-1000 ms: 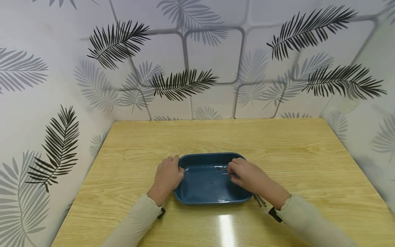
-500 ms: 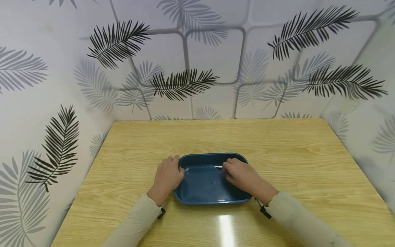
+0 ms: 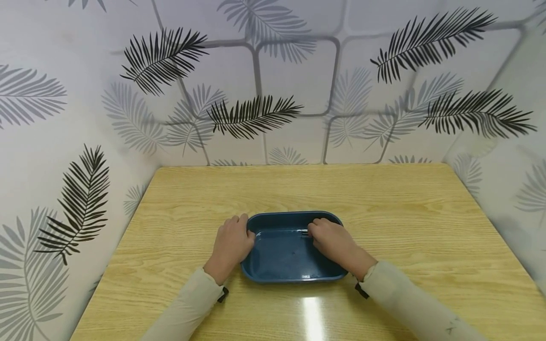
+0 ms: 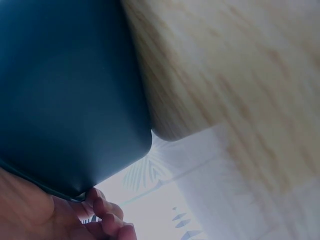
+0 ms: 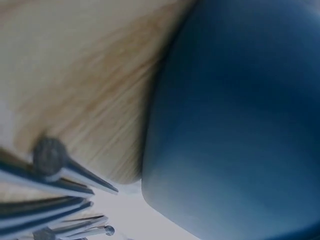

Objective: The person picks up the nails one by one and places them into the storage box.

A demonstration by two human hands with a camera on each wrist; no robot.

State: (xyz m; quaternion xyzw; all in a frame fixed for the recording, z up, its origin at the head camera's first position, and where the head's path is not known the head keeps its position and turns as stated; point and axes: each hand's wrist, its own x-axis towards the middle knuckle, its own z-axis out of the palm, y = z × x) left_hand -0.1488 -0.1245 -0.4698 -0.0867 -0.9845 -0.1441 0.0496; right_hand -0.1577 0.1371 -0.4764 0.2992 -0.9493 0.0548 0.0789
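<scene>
Head view, and the widest thing in play is the wood-grain table (image 3: 409, 208), with a blue tray (image 3: 277, 255) sitting flat on it near the middle. Glossy floor, rounded corners, a lip all the way round: it looks like moulded plastic, so I'd judge it light, fairly stiff and in little danger of breaking, but quick to skid on that smooth top. Best hold? That raised rim, thumb inside, fingers outside, and that's just what the left hand (image 3: 232, 242) is doing at the left end, grasping the edge; the left wrist view shows its fingertips curled by the lip.

Over to the far right of the tray, where the right hand (image 3: 330, 239) dips inside, knuckles bent, fingers bunched downward. Whether they pinch anything I can't tell; the hand hides its own tips.

Smallest now: slim metal nails (image 3: 304, 232) poke out beside those fingers, on the tray floor by the far wall. Right wrist view has more loose nails (image 5: 45, 212), outside the tray and apart from its wall. Hard, rigid, small, likely slick and apt to roll; a fingertip pinch mid-shank looks surest, minding the points.
</scene>
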